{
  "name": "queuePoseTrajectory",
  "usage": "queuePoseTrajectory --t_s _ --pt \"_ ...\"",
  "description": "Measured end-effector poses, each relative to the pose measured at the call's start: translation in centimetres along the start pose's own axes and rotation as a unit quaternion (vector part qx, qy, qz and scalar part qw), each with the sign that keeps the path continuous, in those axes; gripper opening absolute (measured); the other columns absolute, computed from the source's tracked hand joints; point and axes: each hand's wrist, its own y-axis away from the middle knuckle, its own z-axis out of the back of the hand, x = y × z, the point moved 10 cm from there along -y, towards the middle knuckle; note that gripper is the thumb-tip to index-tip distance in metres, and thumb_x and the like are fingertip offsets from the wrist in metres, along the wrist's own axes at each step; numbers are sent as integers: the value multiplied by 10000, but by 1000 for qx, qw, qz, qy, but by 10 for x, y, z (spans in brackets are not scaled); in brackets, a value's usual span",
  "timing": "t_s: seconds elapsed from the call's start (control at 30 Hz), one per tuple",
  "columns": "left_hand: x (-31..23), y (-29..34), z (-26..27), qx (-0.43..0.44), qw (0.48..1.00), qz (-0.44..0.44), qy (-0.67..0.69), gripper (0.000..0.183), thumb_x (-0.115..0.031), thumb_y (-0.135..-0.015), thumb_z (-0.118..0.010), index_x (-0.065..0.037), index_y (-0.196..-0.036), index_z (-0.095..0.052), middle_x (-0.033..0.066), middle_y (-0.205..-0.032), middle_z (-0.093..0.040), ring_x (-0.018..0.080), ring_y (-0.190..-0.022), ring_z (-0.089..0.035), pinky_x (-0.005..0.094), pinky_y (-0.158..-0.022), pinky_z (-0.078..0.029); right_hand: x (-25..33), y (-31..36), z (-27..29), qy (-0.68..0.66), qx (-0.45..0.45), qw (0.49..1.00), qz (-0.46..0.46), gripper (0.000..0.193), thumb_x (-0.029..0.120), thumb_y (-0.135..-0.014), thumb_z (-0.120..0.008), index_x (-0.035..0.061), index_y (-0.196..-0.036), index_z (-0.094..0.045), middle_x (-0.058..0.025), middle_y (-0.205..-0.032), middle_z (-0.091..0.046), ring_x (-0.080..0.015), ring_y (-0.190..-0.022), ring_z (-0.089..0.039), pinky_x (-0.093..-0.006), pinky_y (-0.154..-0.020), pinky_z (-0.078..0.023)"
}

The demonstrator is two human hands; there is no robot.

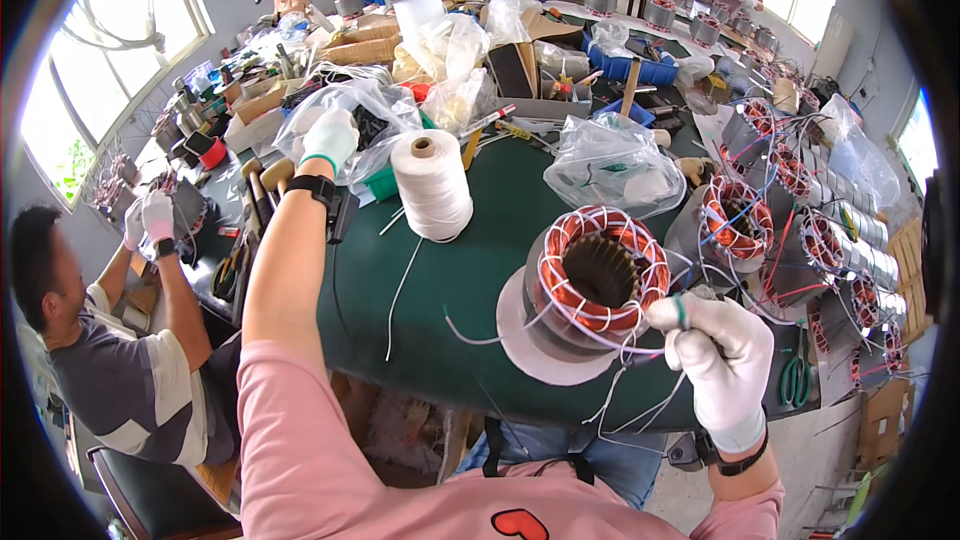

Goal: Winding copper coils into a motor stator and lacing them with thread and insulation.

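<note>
My left hand [332, 139], in a white glove with a green cuff, reaches far out to a clear plastic bag [300, 118]; its fingers are mostly hidden there. Beside it stands a large spool of white cord [436, 198], its loose end trailing over the table. My right hand [718, 360], also gloved, is closed at the near right rim of a motor stator [556, 292], with white cord [606, 402] at its fingertips and hanging in loops below. Orange copper windings [562, 292], laced with white cord, ring the stator's top. A round white pad [520, 340] lies beneath it.
More wound stators [735, 215] with coloured leads crowd the right side. Green-handled scissors [796, 378] lie near the right edge. Plastic bags [612, 165], a blue tray [640, 68] and tools fill the back. A co-worker [110, 340] sits at left; others work farther off.
</note>
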Motion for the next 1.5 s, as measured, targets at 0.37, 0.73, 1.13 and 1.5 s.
queuePoseTrajectory --t_s 0.37,0.73,1.13,1.5 --pt "-13 -17 -50 67 993 20 -99 251 -162 -865 -596 -84 -1042 -755 190 -1133 -710 364 -1081 -680 468 -909 -539 -35 -2 4 -289 -9 942 -168 153 -28 -902 -666 -43 -1051 -636 -82 -853 -675 -110 -691 -640 -238 -632 -510" --pt "-34 70 63 -215 934 29 284 242 -173 -901 -654 -19 -1076 -720 126 -1000 -742 212 -900 -702 339 -822 -532 -26 1 3 -119 -5 981 -156 163 24 -893 -719 -23 -1049 -737 -77 -944 -743 -89 -792 -683 -232 -716 -539" --pt "-248 312 140 160 609 -135 765 327 -149 -973 -624 48 -1228 -563 222 -1095 -697 168 -804 -712 238 -696 -547 0 0 -15 -60 31 998 -15 134 76 -925 -686 -16 -1018 -715 -65 -760 -698 -88 -660 -657 -235 -622 -519" --pt "-249 315 149 115 677 -93 720 247 -139 -966 -589 22 -1153 -600 178 -1030 -715 140 -744 -699 216 -630 -514 -6 7 -15 -83 42 995 -36 111 68 -926 -674 -8 -999 -706 -59 -722 -675 -82 -628 -636 -239 -584 -506"
